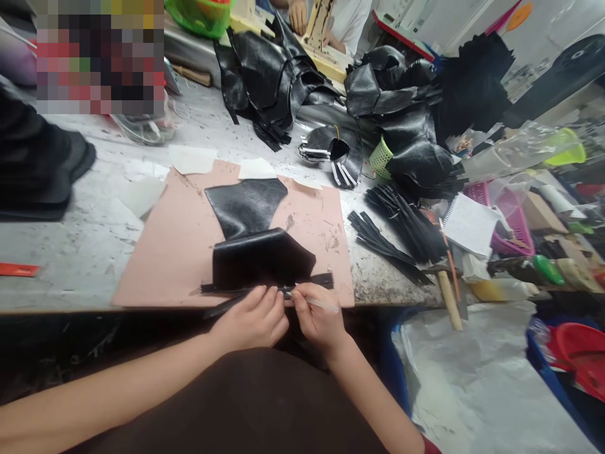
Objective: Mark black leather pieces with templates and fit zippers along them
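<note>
A folded black leather piece (258,255) lies on a pink board (170,252) at the table's near edge, with a second black piece (246,205) behind it. A narrow black strip (321,279) runs along the folded piece's front edge. My left hand (253,318) is closed, its fingertips pinching that strip. My right hand (319,315) is closed on a thin white stick-like tool (324,305), whose tip meets the strip beside my left fingers.
Bundles of black strips (401,230) lie right of the board, and heaps of black leather (401,107) behind. A hammer (449,296), notebook (470,224), pink basket (510,217) and bottles crowd the right. Another person's hand (299,16) works at the far side.
</note>
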`<action>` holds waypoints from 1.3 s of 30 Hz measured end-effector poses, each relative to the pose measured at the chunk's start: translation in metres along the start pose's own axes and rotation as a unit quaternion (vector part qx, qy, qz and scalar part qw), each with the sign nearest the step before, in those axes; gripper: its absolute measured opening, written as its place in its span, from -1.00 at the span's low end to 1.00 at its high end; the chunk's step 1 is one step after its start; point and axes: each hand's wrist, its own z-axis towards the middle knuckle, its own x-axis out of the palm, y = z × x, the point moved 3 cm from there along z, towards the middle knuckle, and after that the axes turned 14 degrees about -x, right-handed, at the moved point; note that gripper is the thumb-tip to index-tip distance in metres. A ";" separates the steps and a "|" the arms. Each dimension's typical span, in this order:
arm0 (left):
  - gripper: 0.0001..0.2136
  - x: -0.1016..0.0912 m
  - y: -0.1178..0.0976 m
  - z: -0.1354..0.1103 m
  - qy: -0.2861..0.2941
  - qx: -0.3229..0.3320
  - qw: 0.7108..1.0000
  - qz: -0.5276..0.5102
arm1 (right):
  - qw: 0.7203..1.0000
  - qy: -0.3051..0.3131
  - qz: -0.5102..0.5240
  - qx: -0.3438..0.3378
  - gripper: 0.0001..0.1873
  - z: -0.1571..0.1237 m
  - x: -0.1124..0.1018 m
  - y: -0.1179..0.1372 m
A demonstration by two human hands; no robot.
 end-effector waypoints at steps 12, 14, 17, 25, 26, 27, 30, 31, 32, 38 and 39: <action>-0.85 -0.002 -0.002 -0.007 -0.009 0.006 1.000 0.004 | 0.999 -0.030 0.019 -0.023 -0.79 0.004 0.000 0.011; -0.83 -0.002 -0.002 -0.007 -0.016 -0.001 1.000 0.000 | 0.999 -0.025 0.015 -0.021 -0.80 0.004 0.001 0.010; -0.82 -0.003 -0.002 -0.006 -0.021 -0.004 1.000 -0.002 | 1.000 -0.021 0.013 -0.019 -0.80 0.002 0.002 0.008; -0.79 -0.004 0.001 -0.002 -0.005 0.005 1.000 -0.001 | 1.000 -0.015 0.000 -0.002 -0.79 0.004 0.001 0.006; -0.79 -0.004 0.001 -0.001 -0.002 0.005 1.000 0.001 | 1.000 -0.013 -0.002 0.003 -0.79 0.004 0.001 0.006; -0.78 -0.003 0.002 -0.001 -0.001 0.007 1.000 0.002 | 1.000 -0.011 -0.003 0.007 -0.78 0.003 0.002 0.005; -0.76 -0.002 0.002 0.000 0.001 0.010 1.000 0.004 | 1.000 -0.003 0.003 0.024 -0.76 0.003 0.002 0.002; -0.75 -0.002 0.002 0.000 -0.001 0.011 1.000 0.006 | 1.000 -0.004 0.004 0.027 -0.76 0.002 0.003 0.002; -0.75 -0.002 0.002 0.001 -0.001 0.011 1.000 0.008 | 1.000 -0.005 0.004 0.028 -0.76 0.002 0.003 0.001; -0.74 -0.002 0.001 0.001 -0.007 0.008 1.000 0.009 | 0.999 -0.019 -0.004 0.025 -0.78 0.001 0.003 0.002; -0.73 -0.002 0.001 0.001 -0.008 0.008 1.000 0.007 | 0.999 -0.025 -0.005 0.024 -0.79 0.000 0.003 0.002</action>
